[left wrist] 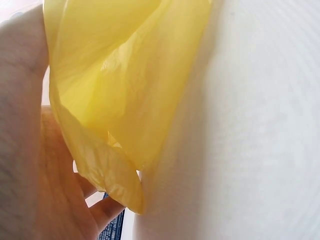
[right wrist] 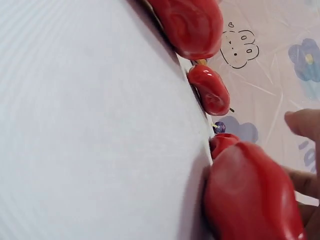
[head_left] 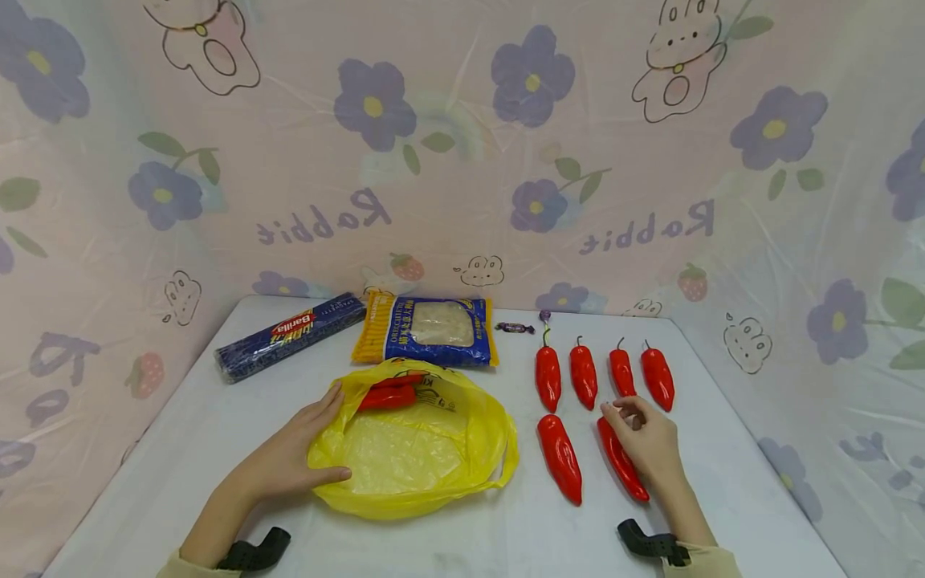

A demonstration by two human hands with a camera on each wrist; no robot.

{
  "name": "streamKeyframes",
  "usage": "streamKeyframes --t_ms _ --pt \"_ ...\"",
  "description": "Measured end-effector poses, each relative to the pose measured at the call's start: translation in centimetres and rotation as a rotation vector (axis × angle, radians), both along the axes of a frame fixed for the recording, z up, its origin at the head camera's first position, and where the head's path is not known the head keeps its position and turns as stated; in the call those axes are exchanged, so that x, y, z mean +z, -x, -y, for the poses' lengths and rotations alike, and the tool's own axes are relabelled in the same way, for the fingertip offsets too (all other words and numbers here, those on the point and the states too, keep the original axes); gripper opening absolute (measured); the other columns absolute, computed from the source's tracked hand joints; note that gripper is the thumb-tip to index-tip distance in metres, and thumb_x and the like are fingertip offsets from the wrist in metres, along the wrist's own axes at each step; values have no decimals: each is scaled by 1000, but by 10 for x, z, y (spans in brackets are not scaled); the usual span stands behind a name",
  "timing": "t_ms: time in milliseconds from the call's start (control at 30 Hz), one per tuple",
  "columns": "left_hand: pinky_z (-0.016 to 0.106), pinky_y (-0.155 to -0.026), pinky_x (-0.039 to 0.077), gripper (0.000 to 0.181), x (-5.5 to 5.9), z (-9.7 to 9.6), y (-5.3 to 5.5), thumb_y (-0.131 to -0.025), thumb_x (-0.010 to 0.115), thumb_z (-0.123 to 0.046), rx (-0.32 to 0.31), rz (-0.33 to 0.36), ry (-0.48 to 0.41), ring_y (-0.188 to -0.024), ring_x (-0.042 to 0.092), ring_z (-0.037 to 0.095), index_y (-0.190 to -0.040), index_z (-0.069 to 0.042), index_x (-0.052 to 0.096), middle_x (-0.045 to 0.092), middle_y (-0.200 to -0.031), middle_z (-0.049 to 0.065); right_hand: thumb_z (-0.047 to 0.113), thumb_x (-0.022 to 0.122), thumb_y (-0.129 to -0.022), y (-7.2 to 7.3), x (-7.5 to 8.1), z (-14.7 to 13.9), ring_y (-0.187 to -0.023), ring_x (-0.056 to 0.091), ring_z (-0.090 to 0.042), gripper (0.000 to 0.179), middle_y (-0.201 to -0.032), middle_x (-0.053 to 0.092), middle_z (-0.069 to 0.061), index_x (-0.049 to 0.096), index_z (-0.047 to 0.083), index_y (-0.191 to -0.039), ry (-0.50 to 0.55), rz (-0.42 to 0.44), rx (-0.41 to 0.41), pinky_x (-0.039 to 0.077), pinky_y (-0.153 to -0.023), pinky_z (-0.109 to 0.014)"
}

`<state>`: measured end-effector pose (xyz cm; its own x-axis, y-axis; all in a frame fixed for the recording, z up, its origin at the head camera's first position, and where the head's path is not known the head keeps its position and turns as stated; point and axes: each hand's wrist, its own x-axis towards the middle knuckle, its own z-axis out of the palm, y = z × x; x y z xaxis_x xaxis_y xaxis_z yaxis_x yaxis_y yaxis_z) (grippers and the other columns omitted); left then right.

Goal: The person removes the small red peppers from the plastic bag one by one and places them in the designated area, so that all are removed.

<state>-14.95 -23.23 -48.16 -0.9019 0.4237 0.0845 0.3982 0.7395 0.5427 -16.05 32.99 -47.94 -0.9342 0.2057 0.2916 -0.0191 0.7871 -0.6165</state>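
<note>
A yellow plastic bag [head_left: 499, 433] lies with its mouth spread wide, and red peppers [head_left: 390, 396] sit inside at its back left. My left hand [head_left: 292, 449] rests against the bag's left rim, fingers extended along the outside and thumb at the front edge. In the left wrist view the yellow plastic [left wrist: 125, 75] hangs between thumb and fingers. My right hand [head_left: 650, 441] is over the upper end of a red pepper [head_left: 623, 466] at the front right. Thumb and fingers stand apart beside that pepper [right wrist: 250, 195] in the right wrist view.
Another red pepper [head_left: 560, 459] lies left of the right hand. Several more form a back row, including one pepper [head_left: 658, 377] at the far right. Behind the bag are an orecchiette packet [head_left: 441, 325], a blue Barilla spaghetti pack [head_left: 289, 337], a wrapped candy [head_left: 515, 327] and a lollipop [head_left: 545, 316].
</note>
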Motion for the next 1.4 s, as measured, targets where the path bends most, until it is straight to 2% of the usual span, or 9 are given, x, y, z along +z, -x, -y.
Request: streamKeyframes --t_ms 300,433,600,767,833,967,1100,1167,1400 --pt "71 -118 35 116 1 0 0 -84 80 -65 0 0 -4 -155 30 48 -168 -5 27 18 -177 14 27 78 -96 1 49 33 -90 55 -23 38 -101 72 -11 72 5 -125 23 -145 74 48 -66 -17" --pt "71 -118 35 116 0 0 0 -84 80 -64 -1 -1 -9 -155 31 48 -168 -6 27 19 -177 14 27 80 -95 6 66 64 -89 56 -28 39 -104 73 -11 71 5 -126 68 -156 171 48 -67 -18" --pt "70 -119 35 116 -2 0 0 -84 80 -64 -2 -10 -14 -155 31 46 -168 -7 26 18 -177 13 28 84 -91 14 76 116 -84 57 -31 41 -105 73 -7 72 8 -125 103 -160 348 49 -65 -25" --pt "69 -120 35 117 -5 1 1 -84 80 -66 -5 -13 -14 -156 31 45 -169 -8 25 18 -177 12 26 86 -89 21 72 172 -83 58 -34 39 -106 74 -4 73 11 -123 126 -149 597 51 -66 -37" --pt "69 -119 35 117 -5 1 2 -83 80 -65 -8 -18 -14 -156 31 46 -169 -7 25 18 -177 13 24 86 -90 23 67 194 -84 59 -27 36 -106 75 -2 74 12 -121 125 -140 694 53 -68 -37" --pt "69 -120 35 117 -5 0 3 -84 80 -66 -8 -23 -13 -156 32 45 -169 -7 26 18 -177 13 22 85 -91 29 58 233 -90 63 -25 36 -112 76 -2 74 11 -124 83 -49 834 58 -77 -42" --pt "69 -119 36 116 -5 -1 2 -84 80 -66 -13 -36 -22 -155 32 45 -168 -7 27 19 -177 12 22 85 -92 41 50 256 -114 68 -29 44 -126 75 -8 73 7 -131 -23 48 892 56 -103 -43" --pt "69 -119 37 116 -4 -1 2 -84 80 -66 -16 -41 -26 -155 32 45 -168 -7 27 19 -177 12 23 85 -92 47 45 263 -124 66 -26 47 -131 74 -7 72 8 -134 -95 76 888 52 -112 -40" --pt "68 -119 36 117 -4 1 0 -84 79 -67 -15 -45 -17 -155 33 45 -168 -7 26 20 -177 13 25 83 -94 63 24 280 -127 66 -21 49 -134 73 -4 70 11 -138 -235 164 809 52 -112 -36"
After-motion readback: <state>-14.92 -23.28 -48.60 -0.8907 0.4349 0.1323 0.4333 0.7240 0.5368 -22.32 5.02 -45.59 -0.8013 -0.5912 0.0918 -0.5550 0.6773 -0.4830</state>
